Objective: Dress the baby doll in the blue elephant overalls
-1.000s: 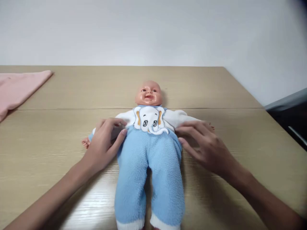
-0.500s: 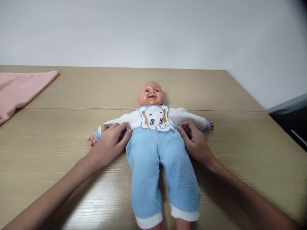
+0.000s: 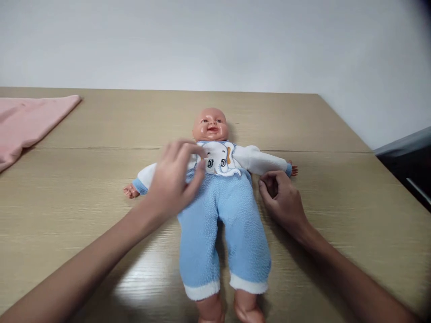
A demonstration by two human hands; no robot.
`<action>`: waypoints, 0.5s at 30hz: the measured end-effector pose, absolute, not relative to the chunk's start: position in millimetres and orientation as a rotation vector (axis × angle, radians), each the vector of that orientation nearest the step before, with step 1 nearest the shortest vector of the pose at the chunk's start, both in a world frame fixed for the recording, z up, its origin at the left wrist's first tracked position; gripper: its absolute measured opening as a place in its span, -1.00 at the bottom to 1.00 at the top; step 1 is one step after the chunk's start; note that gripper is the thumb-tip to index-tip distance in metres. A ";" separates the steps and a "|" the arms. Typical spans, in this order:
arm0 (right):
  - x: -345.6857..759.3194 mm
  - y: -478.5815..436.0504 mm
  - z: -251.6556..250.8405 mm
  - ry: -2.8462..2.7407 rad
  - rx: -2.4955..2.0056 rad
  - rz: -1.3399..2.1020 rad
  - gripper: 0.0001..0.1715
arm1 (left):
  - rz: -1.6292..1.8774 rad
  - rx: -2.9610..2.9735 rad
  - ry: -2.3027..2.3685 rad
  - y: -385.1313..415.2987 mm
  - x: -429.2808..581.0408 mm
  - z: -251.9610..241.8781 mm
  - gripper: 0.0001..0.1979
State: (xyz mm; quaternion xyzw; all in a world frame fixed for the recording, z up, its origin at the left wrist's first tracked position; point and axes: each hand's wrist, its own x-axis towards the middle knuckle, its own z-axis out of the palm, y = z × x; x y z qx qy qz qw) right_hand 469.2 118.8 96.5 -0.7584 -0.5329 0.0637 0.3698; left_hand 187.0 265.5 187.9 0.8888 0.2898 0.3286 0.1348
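A baby doll (image 3: 211, 124) lies on its back on the wooden table, head toward the wall and arms spread out. It wears a one-piece outfit (image 3: 205, 211) with light blue trousers, white sleeves and an elephant patch (image 3: 217, 157) on the chest. My left hand (image 3: 177, 172), slightly blurred, hovers over the side of the doll's chest with thumb and fingers apart, hiding part of the patch and a sleeve. Beside the doll's waist, on the other side, my right hand (image 3: 281, 193) is curled with fingertips near the thumb and nothing visible in it.
A pink cloth (image 3: 30, 123) lies at the far left of the table (image 3: 111, 121). Behind the table rises a pale wall (image 3: 202, 45). A dark object (image 3: 411, 157) stands past the table's right edge.
My left hand has let go of the outfit's side and moved up over the chest. My right hand has released the waist and shifted slightly outward. More of the doll's legs shows.
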 end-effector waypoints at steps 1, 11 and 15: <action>469.3 119.4 97.4 -1.333 -1.965 0.169 -0.76 | 0.899 2.618 0.739 261.4 203.7 195.8 -0.87; 488.6 122.0 106.6 -1.373 -2.126 0.108 -0.70 | -0.067 2.947 0.425 269.0 379.4 191.8 -0.51; 496.5 118.8 110.2 -1.362 -2.178 0.160 -0.67 | -0.107 2.906 0.459 275.2 385.8 182.3 -0.45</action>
